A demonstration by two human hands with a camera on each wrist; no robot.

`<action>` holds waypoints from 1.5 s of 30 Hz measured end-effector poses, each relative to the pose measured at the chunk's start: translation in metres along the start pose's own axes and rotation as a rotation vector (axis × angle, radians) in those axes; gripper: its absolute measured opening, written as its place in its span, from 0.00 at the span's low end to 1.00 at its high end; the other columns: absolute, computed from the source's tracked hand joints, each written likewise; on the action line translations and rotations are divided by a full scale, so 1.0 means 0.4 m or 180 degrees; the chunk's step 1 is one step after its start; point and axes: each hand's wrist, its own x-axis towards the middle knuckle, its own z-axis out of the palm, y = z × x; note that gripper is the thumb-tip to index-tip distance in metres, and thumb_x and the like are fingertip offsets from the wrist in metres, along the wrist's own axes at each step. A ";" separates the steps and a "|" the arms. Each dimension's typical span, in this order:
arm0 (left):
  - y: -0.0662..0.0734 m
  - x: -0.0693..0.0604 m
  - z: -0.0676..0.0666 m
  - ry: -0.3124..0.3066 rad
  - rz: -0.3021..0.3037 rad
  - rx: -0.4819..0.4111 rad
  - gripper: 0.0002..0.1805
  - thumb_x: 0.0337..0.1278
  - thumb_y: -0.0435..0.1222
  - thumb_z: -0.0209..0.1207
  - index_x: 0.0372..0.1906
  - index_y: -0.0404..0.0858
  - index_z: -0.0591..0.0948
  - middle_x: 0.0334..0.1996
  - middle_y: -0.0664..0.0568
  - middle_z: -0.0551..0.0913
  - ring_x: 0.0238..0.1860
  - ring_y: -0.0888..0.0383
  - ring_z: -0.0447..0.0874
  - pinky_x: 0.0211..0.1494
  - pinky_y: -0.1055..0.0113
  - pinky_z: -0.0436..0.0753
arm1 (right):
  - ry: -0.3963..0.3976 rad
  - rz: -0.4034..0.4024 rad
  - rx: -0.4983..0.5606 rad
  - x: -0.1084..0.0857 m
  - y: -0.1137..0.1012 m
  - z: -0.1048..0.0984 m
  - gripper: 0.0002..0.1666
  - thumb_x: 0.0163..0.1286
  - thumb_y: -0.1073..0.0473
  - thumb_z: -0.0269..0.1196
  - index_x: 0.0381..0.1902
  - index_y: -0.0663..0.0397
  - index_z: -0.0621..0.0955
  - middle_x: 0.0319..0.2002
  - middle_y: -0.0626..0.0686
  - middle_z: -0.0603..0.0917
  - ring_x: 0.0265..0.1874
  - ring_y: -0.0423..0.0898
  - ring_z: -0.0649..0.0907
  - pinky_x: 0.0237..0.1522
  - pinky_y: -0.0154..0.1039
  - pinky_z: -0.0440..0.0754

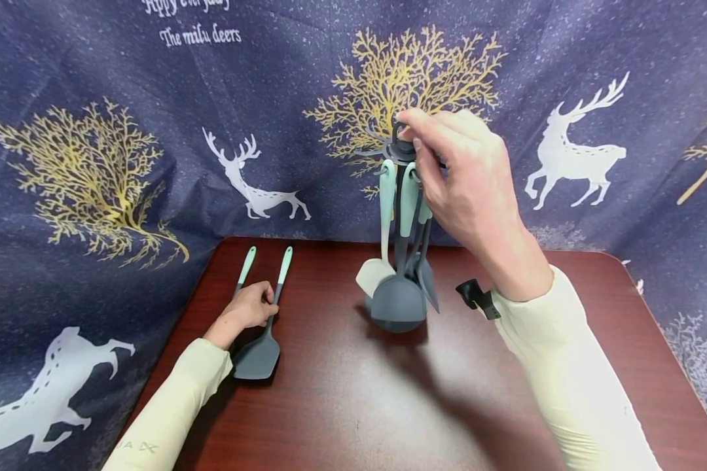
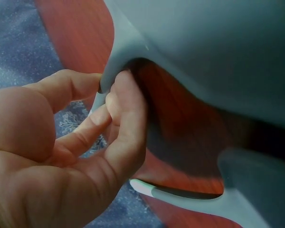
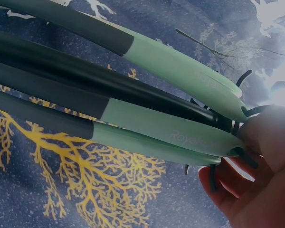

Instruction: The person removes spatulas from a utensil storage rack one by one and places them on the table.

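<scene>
On the left of the table in the head view, my left hand (image 1: 250, 305) pinches the neck of a grey spatula (image 1: 258, 356) with a mint-green handle. Thumb and fingertips meet around that neck in the left wrist view. A second green-handled utensil (image 1: 247, 263) lies to its left, partly hidden by the hand. My right hand (image 1: 468, 170) holds the top of a dark utensil rack (image 1: 399, 152) by its loop. From the rack's hooks hang several utensils, among them a grey ladle-like one (image 1: 397, 301), a cream spatula (image 1: 374, 275) and green handles (image 3: 166, 126).
The red-brown table (image 1: 342, 392) reaches a dark blue cloth (image 1: 306, 85) printed with deer and golden trees. A small black device (image 1: 477, 299) sits beside the right sleeve. The rack stands near the table's back edge.
</scene>
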 end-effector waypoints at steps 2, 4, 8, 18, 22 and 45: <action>0.000 -0.001 -0.001 -0.0002 0.0009 -0.0007 0.11 0.68 0.33 0.65 0.40 0.35 0.73 0.29 0.44 0.81 0.26 0.55 0.88 0.34 0.62 0.87 | 0.0003 -0.0001 0.0000 0.000 0.000 -0.001 0.18 0.78 0.70 0.54 0.55 0.60 0.88 0.41 0.57 0.91 0.40 0.59 0.85 0.44 0.52 0.79; 0.000 -0.002 -0.001 -0.0010 0.0002 -0.0013 0.10 0.69 0.32 0.65 0.41 0.35 0.73 0.29 0.44 0.81 0.26 0.55 0.87 0.35 0.62 0.87 | 0.0008 -0.0006 0.0005 0.000 0.000 -0.001 0.18 0.77 0.70 0.54 0.55 0.60 0.88 0.41 0.57 0.91 0.40 0.59 0.85 0.43 0.52 0.79; -0.002 -0.003 -0.003 -0.0056 -0.0006 -0.0038 0.10 0.70 0.32 0.64 0.41 0.35 0.72 0.28 0.44 0.80 0.26 0.55 0.86 0.35 0.62 0.87 | 0.0016 -0.0012 0.0017 0.001 0.000 -0.002 0.18 0.77 0.71 0.54 0.55 0.60 0.88 0.41 0.57 0.91 0.40 0.59 0.84 0.43 0.51 0.79; -0.004 -0.003 -0.008 -0.0091 -0.0053 -0.0014 0.10 0.70 0.31 0.63 0.41 0.34 0.72 0.24 0.45 0.79 0.26 0.55 0.85 0.34 0.62 0.88 | -0.0019 0.0005 0.0005 0.000 0.000 -0.001 0.18 0.77 0.70 0.54 0.55 0.59 0.87 0.42 0.57 0.91 0.41 0.58 0.85 0.43 0.51 0.79; 0.002 -0.010 -0.009 -0.0083 -0.0046 0.0061 0.10 0.69 0.30 0.63 0.40 0.34 0.72 0.23 0.46 0.79 0.25 0.55 0.86 0.33 0.63 0.87 | -0.0037 0.0017 -0.0012 -0.002 0.000 -0.001 0.18 0.78 0.70 0.54 0.56 0.59 0.87 0.42 0.57 0.91 0.41 0.58 0.85 0.44 0.51 0.79; 0.001 -0.007 -0.011 -0.0079 -0.0182 0.0144 0.10 0.69 0.32 0.65 0.40 0.33 0.74 0.29 0.43 0.81 0.25 0.57 0.87 0.35 0.62 0.89 | -0.0045 0.0033 -0.0019 -0.001 0.001 -0.003 0.18 0.78 0.69 0.54 0.56 0.58 0.87 0.42 0.56 0.91 0.40 0.58 0.84 0.42 0.49 0.78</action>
